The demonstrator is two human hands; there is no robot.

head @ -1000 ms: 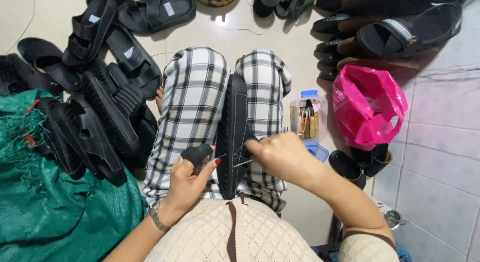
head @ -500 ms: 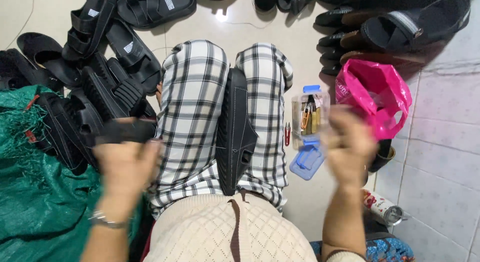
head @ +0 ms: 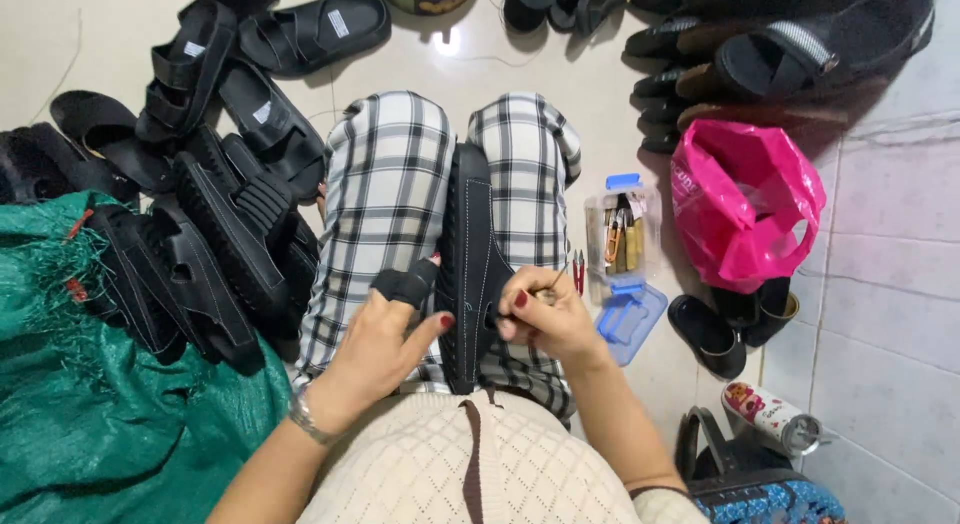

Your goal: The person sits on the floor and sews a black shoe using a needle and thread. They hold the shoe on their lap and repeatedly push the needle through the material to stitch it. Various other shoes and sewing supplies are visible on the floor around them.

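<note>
Black sandal (head: 468, 254) wedged sole-edge up between the knees, judged light, stiff-soled, best held mid-sole; left hand (head: 385, 334) curled against it, right hand (head: 545, 309) pinched on what is possibly a needle (head: 556, 280)

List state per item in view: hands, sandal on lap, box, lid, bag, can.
left hand: steadying black sandal, finger capped
right hand: pinching a thin tool at the sandal
black sandal: on edge between knees
clear box: open
blue lid: off, on floor
pink bag: open
can: lying down
</note>
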